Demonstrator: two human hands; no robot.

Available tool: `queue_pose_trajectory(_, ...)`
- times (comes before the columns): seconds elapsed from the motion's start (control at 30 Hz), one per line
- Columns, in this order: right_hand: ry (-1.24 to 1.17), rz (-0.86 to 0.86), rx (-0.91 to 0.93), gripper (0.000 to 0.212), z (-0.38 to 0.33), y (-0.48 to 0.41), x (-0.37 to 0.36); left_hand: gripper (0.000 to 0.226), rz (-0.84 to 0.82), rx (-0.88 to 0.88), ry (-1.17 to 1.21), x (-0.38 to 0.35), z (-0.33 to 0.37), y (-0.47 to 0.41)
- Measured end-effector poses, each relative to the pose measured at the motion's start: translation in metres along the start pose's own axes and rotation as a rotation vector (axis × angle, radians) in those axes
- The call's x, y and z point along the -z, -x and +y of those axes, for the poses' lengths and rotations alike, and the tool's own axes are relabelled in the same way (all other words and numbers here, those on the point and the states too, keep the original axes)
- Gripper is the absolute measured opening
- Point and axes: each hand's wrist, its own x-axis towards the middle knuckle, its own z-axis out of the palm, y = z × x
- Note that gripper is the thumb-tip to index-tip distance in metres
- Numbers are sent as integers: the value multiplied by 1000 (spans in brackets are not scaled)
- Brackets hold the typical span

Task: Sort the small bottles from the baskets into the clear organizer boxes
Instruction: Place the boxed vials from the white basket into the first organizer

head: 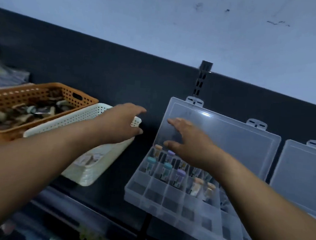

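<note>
A clear organizer box [153,193] lies open on the dark table, its lid [227,142] leaning back against the dark back panel. Several small bottles with teal, purple and peach caps [166,170] stand in its far compartments. My right hand [187,141] hovers over the box's far rows, fingers spread, holding nothing. My left hand [121,122] reaches over the far corner of a white perforated basket [89,118], fingers apart and empty. An orange perforated basket [9,96] at the left holds a pile of small bottles.
A second clear organizer box [300,172] stands open at the right edge. A black slotted bracket [202,79] rises on the back panel behind the lid. Cluttered items sit at the far left and below the table's front edge.
</note>
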Motion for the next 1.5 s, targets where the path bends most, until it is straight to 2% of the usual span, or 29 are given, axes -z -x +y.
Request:
queue_pose_trajectory(0.2,16,-56,94,72,-53,-49,-29,65,-98,148,-129,14,-69,22)
queue_pose_trajectory(0.4,45,-156,122,71,-92,-93,-58,65,-246,231,-102,11,-112,35)
queue_pose_trajectory(0.97,333,-437,138,46,-127,-162,-112,46,-629,103,75,-9,-126,22)
queue_pose_trajectory(1.1,365,-415,150,34,-129,-164,-115,47,-696,97,69,-12,-124,20)
queue_pose_trajectory(1.23,343,-364,126,16,-129,-163,-118,28,-702,107,60,-13,-126,19)
queue_pose_trajectory(1.3,302,-334,112,16,-128,-161,-116,25,-700,116,54,-14,-127,19)
queue_pose_trajectory(1.37,186,-275,60,25,-125,-159,-115,20,-671,119,74,-14,-126,18)
queue_pose_trajectory(1.43,9,-189,-4,22,-120,-158,-113,15,-645,116,89,-14,-126,18)
queue_pose_trajectory(1.5,-172,-126,-44,27,-117,-154,-107,20,-658,132,87,-13,-124,19)
